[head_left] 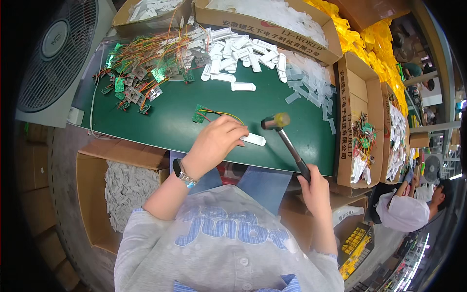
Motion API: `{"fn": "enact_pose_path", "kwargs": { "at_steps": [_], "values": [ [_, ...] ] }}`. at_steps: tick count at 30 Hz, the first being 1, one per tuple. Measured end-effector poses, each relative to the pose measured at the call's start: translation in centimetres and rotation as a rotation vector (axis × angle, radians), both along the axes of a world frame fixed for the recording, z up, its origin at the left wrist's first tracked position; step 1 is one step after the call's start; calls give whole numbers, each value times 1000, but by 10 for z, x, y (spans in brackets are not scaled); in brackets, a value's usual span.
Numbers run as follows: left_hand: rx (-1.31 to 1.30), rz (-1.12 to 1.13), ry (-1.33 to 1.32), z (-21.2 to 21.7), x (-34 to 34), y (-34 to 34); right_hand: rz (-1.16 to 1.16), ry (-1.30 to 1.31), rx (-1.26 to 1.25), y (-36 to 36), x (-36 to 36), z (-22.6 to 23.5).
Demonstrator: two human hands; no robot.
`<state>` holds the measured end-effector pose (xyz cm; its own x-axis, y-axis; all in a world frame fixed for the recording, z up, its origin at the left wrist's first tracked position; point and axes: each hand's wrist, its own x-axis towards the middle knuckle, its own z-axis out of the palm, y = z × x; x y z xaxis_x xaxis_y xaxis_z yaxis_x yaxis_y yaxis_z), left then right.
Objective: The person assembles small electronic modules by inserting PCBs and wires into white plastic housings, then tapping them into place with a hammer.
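On the green table top (175,129), my left hand (219,138) has its fingers closed on one end of a long white plastic casing (255,139). A small green circuit board (199,114) lies just beyond that hand, and its red, yellow and black wires run under my fingers toward the casing. How the wires meet the casing is hidden by the fingers. My right hand (315,187) grips the black handle of a small mallet (290,147). The mallet's head, with a yellowish face, is raised to the right of the casing and apart from it.
Wired circuit boards (138,73) are heaped at the far left, beside white casings (241,53) and clear plastic strips (311,80). Cardboard boxes (344,121) line the back and right edges. A fan (58,44) stands left. Another person (404,209) sits at far right.
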<state>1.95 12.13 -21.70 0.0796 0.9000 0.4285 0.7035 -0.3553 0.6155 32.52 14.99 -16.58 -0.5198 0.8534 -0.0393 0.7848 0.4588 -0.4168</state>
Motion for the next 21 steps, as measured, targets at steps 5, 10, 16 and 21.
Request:
{"fn": "enact_pose_path", "kwargs": {
  "at_steps": [5,10,16,21],
  "values": [
    [2,8,0,1,0,0,-167,295,101,-20,21,-1],
    [3,11,26,2,1,0,22,-194,46,-18,14,-1],
    [-4,6,12,1,0,-1,-26,-12,215,-21,15,-6],
    [-52,25,-7,3,0,-1,-7,11,156,-17,11,-4]
  ]
}}
